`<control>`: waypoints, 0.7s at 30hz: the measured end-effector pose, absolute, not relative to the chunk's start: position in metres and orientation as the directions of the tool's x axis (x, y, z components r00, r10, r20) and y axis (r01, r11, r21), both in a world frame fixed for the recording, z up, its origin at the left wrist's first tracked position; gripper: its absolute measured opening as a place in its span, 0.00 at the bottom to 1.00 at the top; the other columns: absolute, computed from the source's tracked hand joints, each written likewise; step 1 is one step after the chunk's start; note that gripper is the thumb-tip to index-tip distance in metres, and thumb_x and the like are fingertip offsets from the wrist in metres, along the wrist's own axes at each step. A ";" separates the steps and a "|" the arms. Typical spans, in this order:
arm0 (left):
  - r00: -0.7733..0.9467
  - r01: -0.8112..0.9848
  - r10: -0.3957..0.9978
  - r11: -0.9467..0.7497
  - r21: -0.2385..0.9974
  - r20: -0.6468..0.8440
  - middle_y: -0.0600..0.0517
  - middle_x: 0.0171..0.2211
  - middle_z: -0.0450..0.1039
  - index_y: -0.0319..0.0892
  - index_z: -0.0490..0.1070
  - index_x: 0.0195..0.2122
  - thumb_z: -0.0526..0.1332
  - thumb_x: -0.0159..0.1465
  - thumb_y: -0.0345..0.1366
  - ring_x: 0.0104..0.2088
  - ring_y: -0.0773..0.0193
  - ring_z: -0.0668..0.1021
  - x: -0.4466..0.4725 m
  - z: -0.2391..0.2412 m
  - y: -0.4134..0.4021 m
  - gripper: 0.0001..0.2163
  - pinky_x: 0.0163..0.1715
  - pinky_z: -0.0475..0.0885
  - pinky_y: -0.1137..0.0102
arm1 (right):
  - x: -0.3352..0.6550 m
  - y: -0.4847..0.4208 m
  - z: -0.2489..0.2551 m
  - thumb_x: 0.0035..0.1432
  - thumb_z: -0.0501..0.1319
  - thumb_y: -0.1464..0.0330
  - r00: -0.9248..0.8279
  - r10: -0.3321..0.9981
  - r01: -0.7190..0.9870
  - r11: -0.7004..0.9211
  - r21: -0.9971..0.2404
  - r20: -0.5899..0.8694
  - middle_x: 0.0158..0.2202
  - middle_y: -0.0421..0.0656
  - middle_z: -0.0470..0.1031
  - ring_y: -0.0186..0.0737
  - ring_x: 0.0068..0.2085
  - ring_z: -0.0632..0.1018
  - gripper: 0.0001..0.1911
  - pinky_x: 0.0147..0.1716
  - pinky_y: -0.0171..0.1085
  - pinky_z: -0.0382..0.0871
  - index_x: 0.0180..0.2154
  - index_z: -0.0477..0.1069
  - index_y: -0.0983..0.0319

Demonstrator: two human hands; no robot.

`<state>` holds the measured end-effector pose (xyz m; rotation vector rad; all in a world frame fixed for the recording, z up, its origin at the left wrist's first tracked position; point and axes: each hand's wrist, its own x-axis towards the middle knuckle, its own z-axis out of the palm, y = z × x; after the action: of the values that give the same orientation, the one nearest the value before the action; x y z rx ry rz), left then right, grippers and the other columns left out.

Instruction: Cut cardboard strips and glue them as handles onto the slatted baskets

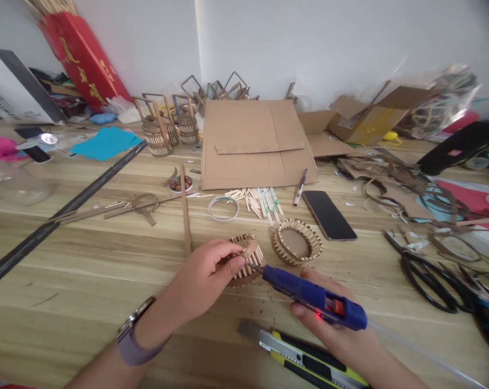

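Glue gun of dark blue plastic [309, 294] in right hand [341, 324], fingers wrapped around it; trigger squeeze can't be told. Left hand [206, 275] has thumb and fingers pinched together on the rim of a small round basket of pale wooden sticks and brown cardboard [257, 253], at 6 o'clock in view on the wooden counter [86, 292]. From basket: gun at 4 o'clock, nozzle at the rim, contact unclear; oval stick-and-cardboard ring [283, 255] at 2, yellow-black utility knife [305, 359] at 5. Step looks like gluing near the rim; next move probably calls for steady pinch, fingertips clear of hot nozzle.
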<state>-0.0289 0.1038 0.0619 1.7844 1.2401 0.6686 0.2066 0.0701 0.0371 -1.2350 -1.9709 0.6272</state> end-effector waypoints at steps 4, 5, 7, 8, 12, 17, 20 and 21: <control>0.355 0.495 0.934 -0.149 0.856 -0.043 0.50 0.38 0.76 0.41 0.76 0.41 0.54 0.67 0.42 0.40 0.59 0.76 -0.030 0.063 0.104 0.14 0.39 0.69 0.70 | 0.207 0.070 0.035 0.59 0.60 0.58 -0.284 0.897 0.557 0.442 -0.703 0.338 0.19 0.37 0.65 0.36 0.22 0.70 0.17 0.22 0.36 0.66 0.22 0.60 0.57; 0.352 0.499 0.935 -0.148 0.854 -0.043 0.50 0.38 0.76 0.41 0.76 0.41 0.54 0.67 0.42 0.40 0.59 0.76 -0.030 0.064 0.104 0.14 0.39 0.69 0.70 | 0.207 0.070 0.035 0.59 0.60 0.59 -0.292 0.898 0.560 0.440 -0.702 0.331 0.20 0.37 0.65 0.36 0.22 0.70 0.17 0.22 0.36 0.66 0.22 0.60 0.57; 0.347 0.502 0.937 -0.145 0.852 -0.045 0.51 0.38 0.76 0.42 0.75 0.41 0.54 0.67 0.42 0.40 0.59 0.76 -0.030 0.065 0.104 0.13 0.39 0.68 0.70 | 0.208 0.069 0.034 0.59 0.60 0.59 -0.299 0.896 0.561 0.443 -0.699 0.327 0.20 0.37 0.65 0.37 0.23 0.70 0.17 0.22 0.35 0.65 0.22 0.60 0.57; 0.347 0.500 0.937 -0.144 0.854 -0.046 0.50 0.39 0.76 0.42 0.75 0.41 0.54 0.67 0.42 0.40 0.59 0.76 -0.030 0.065 0.104 0.13 0.39 0.68 0.70 | 0.208 0.069 0.034 0.59 0.60 0.60 -0.298 0.894 0.559 0.448 -0.698 0.335 0.20 0.37 0.65 0.37 0.23 0.70 0.16 0.22 0.35 0.65 0.22 0.60 0.57; 0.351 0.482 0.935 -0.145 0.864 -0.039 0.50 0.40 0.76 0.42 0.75 0.41 0.54 0.67 0.42 0.42 0.59 0.76 -0.030 0.065 0.103 0.13 0.40 0.69 0.70 | 0.208 0.068 0.035 0.59 0.61 0.61 -0.297 0.880 0.555 0.476 -0.682 0.371 0.20 0.36 0.64 0.36 0.23 0.70 0.16 0.22 0.35 0.65 0.22 0.61 0.58; 0.336 0.488 0.941 -0.141 0.861 -0.036 0.51 0.40 0.77 0.42 0.75 0.41 0.54 0.68 0.42 0.41 0.60 0.77 -0.031 0.066 0.104 0.13 0.39 0.68 0.71 | 0.207 0.070 0.037 0.59 0.61 0.60 -0.300 0.881 0.568 0.472 -0.674 0.365 0.20 0.36 0.64 0.36 0.23 0.70 0.17 0.22 0.34 0.64 0.22 0.60 0.58; 0.325 0.486 0.945 -0.138 0.863 -0.032 0.52 0.39 0.77 0.42 0.76 0.41 0.55 0.68 0.42 0.40 0.60 0.77 -0.031 0.066 0.104 0.13 0.39 0.68 0.71 | 0.208 0.071 0.037 0.60 0.60 0.60 -0.296 0.868 0.561 0.497 -0.663 0.399 0.21 0.37 0.66 0.36 0.23 0.71 0.16 0.23 0.36 0.66 0.23 0.63 0.58; 0.321 0.484 0.946 -0.134 0.865 -0.033 0.52 0.39 0.77 0.42 0.76 0.41 0.55 0.68 0.42 0.40 0.61 0.77 -0.031 0.066 0.104 0.13 0.38 0.67 0.71 | 0.208 0.071 0.036 0.60 0.60 0.60 -0.301 0.860 0.552 0.509 -0.660 0.412 0.21 0.37 0.67 0.37 0.24 0.71 0.15 0.24 0.36 0.67 0.24 0.64 0.57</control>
<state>-0.0315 0.1045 0.0663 1.7580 1.2851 0.7011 0.2084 0.0707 0.0363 -1.1549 -1.9928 0.5161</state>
